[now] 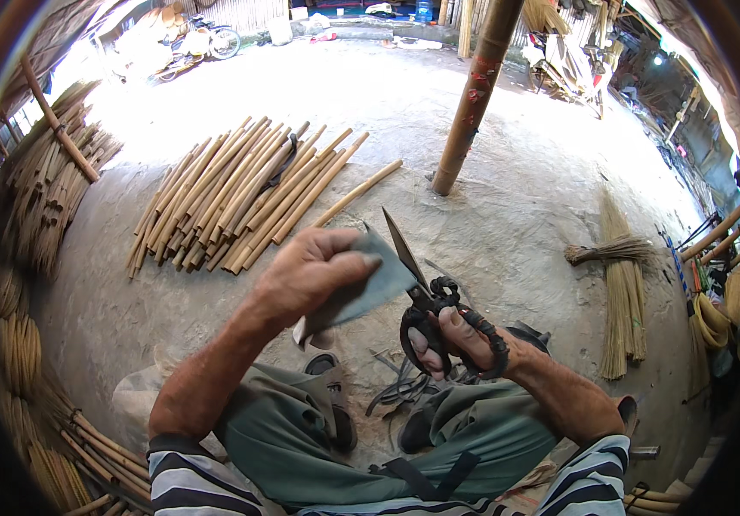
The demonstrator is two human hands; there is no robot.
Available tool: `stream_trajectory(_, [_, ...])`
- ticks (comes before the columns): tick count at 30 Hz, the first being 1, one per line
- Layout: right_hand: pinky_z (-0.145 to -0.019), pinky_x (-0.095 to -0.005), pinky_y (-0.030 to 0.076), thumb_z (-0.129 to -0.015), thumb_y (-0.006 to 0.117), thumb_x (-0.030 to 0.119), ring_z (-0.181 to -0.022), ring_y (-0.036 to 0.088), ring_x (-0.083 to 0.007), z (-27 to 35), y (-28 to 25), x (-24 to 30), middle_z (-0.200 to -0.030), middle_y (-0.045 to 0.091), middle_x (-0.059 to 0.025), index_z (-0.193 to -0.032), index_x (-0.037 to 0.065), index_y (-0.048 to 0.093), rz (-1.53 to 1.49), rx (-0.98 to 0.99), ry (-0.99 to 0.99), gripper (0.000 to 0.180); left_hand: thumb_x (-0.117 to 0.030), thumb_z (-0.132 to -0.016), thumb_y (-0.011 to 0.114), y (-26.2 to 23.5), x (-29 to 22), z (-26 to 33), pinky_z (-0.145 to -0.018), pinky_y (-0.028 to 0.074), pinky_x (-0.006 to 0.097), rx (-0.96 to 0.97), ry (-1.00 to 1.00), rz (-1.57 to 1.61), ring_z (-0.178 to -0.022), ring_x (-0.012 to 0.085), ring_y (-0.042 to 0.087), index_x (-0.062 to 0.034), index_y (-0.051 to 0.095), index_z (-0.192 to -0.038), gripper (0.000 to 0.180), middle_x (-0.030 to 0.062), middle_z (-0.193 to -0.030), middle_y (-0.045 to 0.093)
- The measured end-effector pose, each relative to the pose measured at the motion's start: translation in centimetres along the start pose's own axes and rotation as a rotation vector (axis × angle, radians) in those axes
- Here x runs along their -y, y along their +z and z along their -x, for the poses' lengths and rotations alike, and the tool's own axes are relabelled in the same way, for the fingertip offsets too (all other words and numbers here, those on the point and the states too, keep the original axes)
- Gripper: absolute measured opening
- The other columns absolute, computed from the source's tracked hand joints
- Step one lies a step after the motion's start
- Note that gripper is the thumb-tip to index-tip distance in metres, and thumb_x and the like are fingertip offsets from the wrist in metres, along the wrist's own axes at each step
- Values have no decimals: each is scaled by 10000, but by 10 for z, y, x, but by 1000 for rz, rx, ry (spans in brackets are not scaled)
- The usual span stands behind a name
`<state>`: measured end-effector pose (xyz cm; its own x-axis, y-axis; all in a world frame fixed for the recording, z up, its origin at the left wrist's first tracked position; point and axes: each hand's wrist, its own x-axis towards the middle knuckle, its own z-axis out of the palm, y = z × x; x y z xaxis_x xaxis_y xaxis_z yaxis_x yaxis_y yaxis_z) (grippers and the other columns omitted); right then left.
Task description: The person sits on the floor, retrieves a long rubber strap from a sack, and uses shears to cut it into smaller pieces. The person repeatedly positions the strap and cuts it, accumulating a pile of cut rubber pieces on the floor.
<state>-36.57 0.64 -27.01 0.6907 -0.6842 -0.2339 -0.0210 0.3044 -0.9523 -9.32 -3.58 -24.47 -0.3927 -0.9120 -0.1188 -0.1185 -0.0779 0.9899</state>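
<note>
My left hand point(305, 273) pinches a thin grey-blue sheet point(368, 297) between thumb and fingers, holding it up over my knees. My right hand point(465, 340) has its fingers and thumb through the handles of large scissors point(422, 298), which are wrapped in black strips. The blades point up and away from me, beside the sheet's right edge. One blade shows clearly; the sheet partly hides the other, so I cannot tell how far apart they stand. Dark cut strips point(396, 383) lie on the floor between my sandals, and black strips point(434, 477) rest across my lap.
Bamboo sticks point(241, 193) are piled ahead on the left, beside a standing bamboo post point(473, 103). A straw bundle point(619, 292) lies at the right. Brush bundles point(52, 181) and coils point(17, 353) line the left side. A motorbike point(202, 43) stands far back.
</note>
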Motion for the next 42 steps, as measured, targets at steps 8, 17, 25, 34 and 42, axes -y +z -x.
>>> stream_trajectory(8, [-459, -224, 419, -1035, 404, 727, -496, 478, -64, 4, -8, 3, -603, 459, 41, -843, 89, 541, 1, 42, 67, 680, -265, -1012, 681, 5, 5, -3, -534, 390, 228, 0, 82, 55, -584, 28, 477, -86, 694, -843, 246, -68, -672, 564])
stream_trajectory(17, [-445, -240, 446, -999, 540, 703, -494, 538, -77, 4, -9, 14, -575, 499, 19, -825, 72, 541, 269, -100, -12, 655, -253, -1023, 656, 4, 13, -4, -495, 395, 242, 12, 89, 117, -539, 51, 482, -52, 703, -983, 210, -44, -715, 590])
stream_trajectory(25, [-653, -284, 494, -997, 702, 407, -715, 573, -100, -11, -33, 11, -800, 578, -8, -1023, 39, 613, 380, -397, -319, 380, -285, -1041, 667, 10, 17, -8, -636, 461, 247, 159, 62, 83, -690, 57, 554, -42, 719, -1058, 250, -30, -785, 636])
stream_trajectory(34, [-649, -263, 477, -929, 691, 159, -710, 563, -71, -12, -30, 7, -793, 608, -4, -1057, -4, 611, 326, -329, -268, 222, -230, -1048, 653, 35, 27, -20, -717, 473, 285, 292, 37, -129, -774, 85, 566, -25, 744, -1140, 243, -15, -854, 683])
stream_trajectory(42, [-638, -256, 462, -879, 736, 158, -720, 557, -68, -6, -38, 27, -796, 590, 11, -977, 24, 625, 550, -422, -367, 200, -539, -1056, 545, 40, 33, -24, -954, 472, 416, 266, -76, -65, -1039, 196, 622, -58, 684, -1351, 581, 121, -1106, 718])
